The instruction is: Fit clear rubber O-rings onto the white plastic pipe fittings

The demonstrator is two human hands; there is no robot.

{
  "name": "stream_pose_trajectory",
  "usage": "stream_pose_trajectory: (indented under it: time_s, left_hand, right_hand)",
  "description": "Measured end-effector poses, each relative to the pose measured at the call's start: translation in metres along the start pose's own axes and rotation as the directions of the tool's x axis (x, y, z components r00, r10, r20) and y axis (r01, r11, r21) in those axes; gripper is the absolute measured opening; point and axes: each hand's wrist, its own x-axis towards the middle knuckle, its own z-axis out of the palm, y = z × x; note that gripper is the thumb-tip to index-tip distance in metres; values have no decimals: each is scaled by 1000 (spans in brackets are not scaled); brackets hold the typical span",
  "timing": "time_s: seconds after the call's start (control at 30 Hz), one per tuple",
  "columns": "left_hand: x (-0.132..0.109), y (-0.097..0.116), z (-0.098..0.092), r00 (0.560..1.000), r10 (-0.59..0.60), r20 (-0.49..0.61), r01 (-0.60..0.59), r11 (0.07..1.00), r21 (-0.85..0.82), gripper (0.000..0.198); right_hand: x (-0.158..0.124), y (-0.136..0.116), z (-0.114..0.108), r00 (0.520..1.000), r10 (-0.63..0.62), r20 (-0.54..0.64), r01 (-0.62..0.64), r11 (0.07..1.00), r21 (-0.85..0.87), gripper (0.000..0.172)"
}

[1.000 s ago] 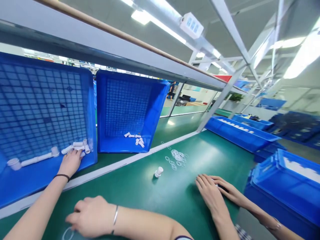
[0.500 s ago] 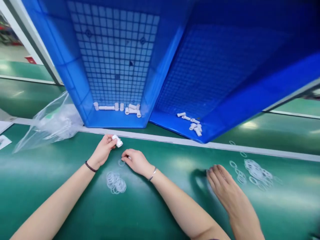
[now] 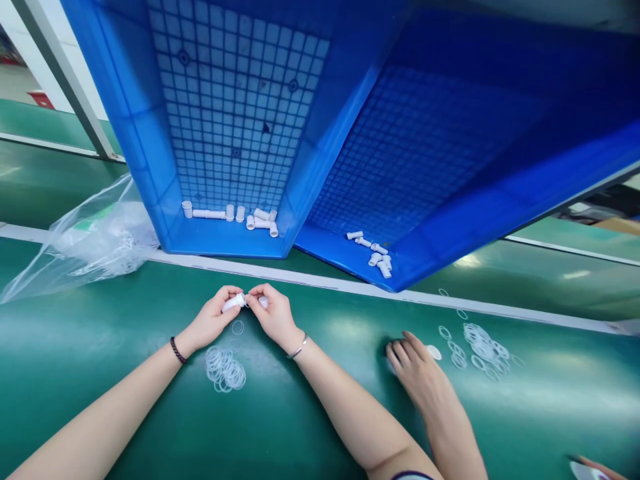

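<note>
My left hand [image 3: 213,321], with a dark beaded bracelet, grips a white plastic pipe fitting [image 3: 233,303]. Fingertips of my right hand [image 3: 273,317] meet the fitting's right end and pinch what looks like a thin clear ring, mostly hidden. A second white piece [image 3: 263,302] shows inside the curled right hand; its kind is unclear. Just below the hands, a single clear ring [image 3: 237,327] lies on the green work surface [image 3: 300,420]. Nearer to me is a loose pile of clear rings [image 3: 225,370].
Two tilted blue bins [image 3: 225,243] [image 3: 345,263] hold several white fittings [image 3: 260,223] [image 3: 383,260]. A clear plastic bag [image 3: 100,233] lies left. A co-worker's hand [image 3: 417,373] is at right, near a white disc [image 3: 434,352] and more rings [image 3: 485,347]; another hand [image 3: 597,467] shows bottom right.
My hands have come together, the fitting now turned toward my right fingertips. The co-worker's hand has shifted, and a white disc shows beside it. The view has moved slightly.
</note>
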Motion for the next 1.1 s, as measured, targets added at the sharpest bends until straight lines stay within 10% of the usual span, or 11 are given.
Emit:
stream_pose_trajectory:
  time_s: [0.2,0.47,0.57,0.67,0.77,1.1]
  left_hand:
    - [-4,0,5,985,95,-141,-64,976,209,26]
    - [-6,1,5,980,198,18,-185,873,451,9]
    - [-8,1,5,953,277,125,-300,790,534,11]
    - [-10,1,6,935,327,136,-353,833,425,17]
    - [-9,-3,9,963,270,0,-265,942,206,21]
    - [-6,-3,31,981,-93,-169,-11,848,-530,29]
  right_hand:
    - [-1,-1,-1,995,-80,55,82,996,-39,9]
    - [0,0,-1,982,-117,147,124,991,-41,15]
    - [3,6,1,972,50,228,-79,989,124,14]
    - [6,10,3,866,251,433,-440,792,422,30]
    - [6,10,8,837,302,456,-538,605,587,44]
    - [-1,8,17,939,219,264,-319,840,438,35]
